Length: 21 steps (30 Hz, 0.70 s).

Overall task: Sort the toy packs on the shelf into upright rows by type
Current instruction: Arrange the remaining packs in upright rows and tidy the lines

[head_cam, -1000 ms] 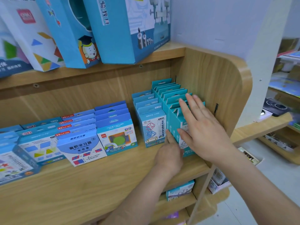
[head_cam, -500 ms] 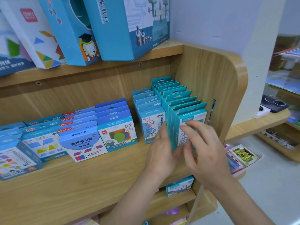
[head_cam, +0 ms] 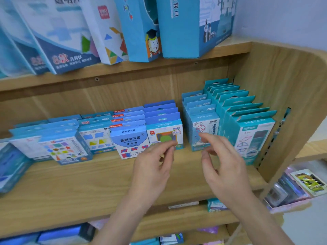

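Blue toy packs stand in upright rows on the wooden shelf (head_cam: 106, 183). At far right is a teal row (head_cam: 254, 131), then a light blue row (head_cam: 203, 124). Left of a gap stand a row with a green shape on its front (head_cam: 164, 131), a row with a rounded blue label (head_cam: 129, 140), and more rows (head_cam: 67, 149) to the left. My left hand (head_cam: 154, 167) hovers in front of the green-shape pack, fingers loosely curled, holding nothing. My right hand (head_cam: 223, 165) hovers before the light blue row, also holding nothing.
Large blue and white boxes (head_cam: 194, 23) lean on the shelf above. The shelf's wooden side wall (head_cam: 286, 96) closes off the right end. Lower shelves hold more packs (head_cam: 215, 205), and a tray of small packs (head_cam: 300, 186) sits to the lower right.
Both hands have come off the teal row and pulled back toward me and to the left. The view has swung left, showing more of the rows.
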Available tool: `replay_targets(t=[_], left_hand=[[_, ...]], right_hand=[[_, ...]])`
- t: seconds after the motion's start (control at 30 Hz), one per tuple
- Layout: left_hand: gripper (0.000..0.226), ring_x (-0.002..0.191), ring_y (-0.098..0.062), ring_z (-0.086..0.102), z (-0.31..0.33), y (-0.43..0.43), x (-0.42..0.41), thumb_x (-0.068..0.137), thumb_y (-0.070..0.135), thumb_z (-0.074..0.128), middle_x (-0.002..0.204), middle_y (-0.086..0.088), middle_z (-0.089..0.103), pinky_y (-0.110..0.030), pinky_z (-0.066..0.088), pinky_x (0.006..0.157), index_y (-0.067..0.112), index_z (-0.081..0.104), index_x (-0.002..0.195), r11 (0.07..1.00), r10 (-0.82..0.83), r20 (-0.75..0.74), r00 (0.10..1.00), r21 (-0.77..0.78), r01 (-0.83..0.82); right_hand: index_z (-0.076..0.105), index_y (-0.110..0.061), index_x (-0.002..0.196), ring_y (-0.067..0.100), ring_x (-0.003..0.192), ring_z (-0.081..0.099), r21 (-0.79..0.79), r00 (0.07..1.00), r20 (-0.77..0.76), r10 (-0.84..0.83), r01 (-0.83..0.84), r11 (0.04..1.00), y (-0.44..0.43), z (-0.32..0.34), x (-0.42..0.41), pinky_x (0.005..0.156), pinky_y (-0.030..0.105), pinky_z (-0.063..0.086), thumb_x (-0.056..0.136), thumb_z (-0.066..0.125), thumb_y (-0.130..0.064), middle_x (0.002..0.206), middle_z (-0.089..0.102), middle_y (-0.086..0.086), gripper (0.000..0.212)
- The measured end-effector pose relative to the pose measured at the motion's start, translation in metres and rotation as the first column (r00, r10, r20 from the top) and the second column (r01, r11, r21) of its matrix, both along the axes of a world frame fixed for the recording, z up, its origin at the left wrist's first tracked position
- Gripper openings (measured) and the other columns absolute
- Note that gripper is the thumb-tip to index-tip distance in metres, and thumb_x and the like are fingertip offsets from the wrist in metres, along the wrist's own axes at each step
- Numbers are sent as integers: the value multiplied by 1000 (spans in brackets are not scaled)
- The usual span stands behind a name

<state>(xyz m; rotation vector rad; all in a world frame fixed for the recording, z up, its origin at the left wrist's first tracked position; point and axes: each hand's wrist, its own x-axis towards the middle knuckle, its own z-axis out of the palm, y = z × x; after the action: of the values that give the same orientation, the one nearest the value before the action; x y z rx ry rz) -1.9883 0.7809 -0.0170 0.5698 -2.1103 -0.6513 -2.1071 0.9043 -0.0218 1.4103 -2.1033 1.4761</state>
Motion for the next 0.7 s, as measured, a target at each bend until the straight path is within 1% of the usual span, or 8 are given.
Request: replay_targets(t=[0.07, 0.17, 0.23, 0.37, 0.47, 0.53, 0.6, 0.7], left_hand=[[22, 78, 0, 63, 1, -16, 26, 85, 19, 57, 90, 14, 71, -17, 51, 69, 24, 72, 100, 998, 60, -21, 998, 21, -60], [26, 79, 1, 63, 3, -39, 67, 81, 10, 56, 87, 20, 68, -14, 49, 69, 24, 74, 93, 989, 146, -5, 989, -2, -146], [29, 78, 2, 61, 6, -52, 94, 78, 4, 54, 84, 21, 66, -12, 47, 69, 23, 73, 88, 983, 183, 12, 983, -32, -182], [29, 78, 9, 59, 8, -81, 151, 77, 5, 53, 85, 29, 64, -5, 42, 70, 24, 73, 84, 966, 259, 42, 965, -22, -258], [27, 77, 16, 57, 5, -107, 195, 78, 10, 54, 84, 33, 62, 0, 39, 70, 28, 73, 85, 944, 329, 59, 942, 14, -331], [25, 78, 10, 60, 5, -127, 228, 80, 15, 53, 84, 28, 66, -6, 44, 70, 30, 73, 88, 935, 351, 86, 932, 15, -354], [23, 77, 1, 62, 6, -150, 263, 81, 19, 54, 86, 20, 70, -16, 48, 72, 28, 72, 92, 920, 392, 137, 910, -27, -392], [25, 85, -13, 64, 7, -189, 318, 81, 17, 56, 94, 10, 71, -30, 52, 75, 25, 70, 100, 878, 479, 244, 843, -117, -465]], right_hand=[[54, -25, 125, 5, 93, 57, 29, 999, 9, 43, -43, 999, -17, 3, 12, 79, 30, 50, 87, 50, -15, 111, 54, -14, 39], [53, -27, 127, 5, 96, 55, 111, 990, 21, 140, -142, 984, -47, 3, 33, 85, 30, 47, 88, 54, -12, 113, 52, -15, 42], [52, -26, 128, 7, 101, 54, 178, 979, 12, 204, -203, 963, -67, 1, 49, 89, 31, 46, 88, 54, -16, 116, 53, -13, 42], [51, -26, 130, 9, 112, 50, 272, 953, 2, 302, -291, 917, -110, -1, 89, 94, 22, 39, 87, 53, -24, 123, 55, -10, 43], [48, -33, 130, -1, 104, 49, 257, 930, 119, 347, -367, 894, -142, -5, 128, 91, 25, 44, 86, 61, -21, 120, 52, -17, 47], [47, -42, 124, -4, 103, 50, 200, 885, 287, 367, -430, 881, -164, -11, 156, 88, 27, 47, 84, 65, -19, 118, 49, -26, 49], [46, -49, 113, -2, 103, 54, 140, 818, 428, 384, -480, 866, -187, -19, 185, 84, 28, 51, 84, 67, -18, 118, 49, -26, 48], [44, -51, 109, 4, 105, 56, 87, 756, 515, 403, -514, 853, -220, -27, 229, 79, 21, 52, 82, 70, -17, 120, 49, -23, 50]])
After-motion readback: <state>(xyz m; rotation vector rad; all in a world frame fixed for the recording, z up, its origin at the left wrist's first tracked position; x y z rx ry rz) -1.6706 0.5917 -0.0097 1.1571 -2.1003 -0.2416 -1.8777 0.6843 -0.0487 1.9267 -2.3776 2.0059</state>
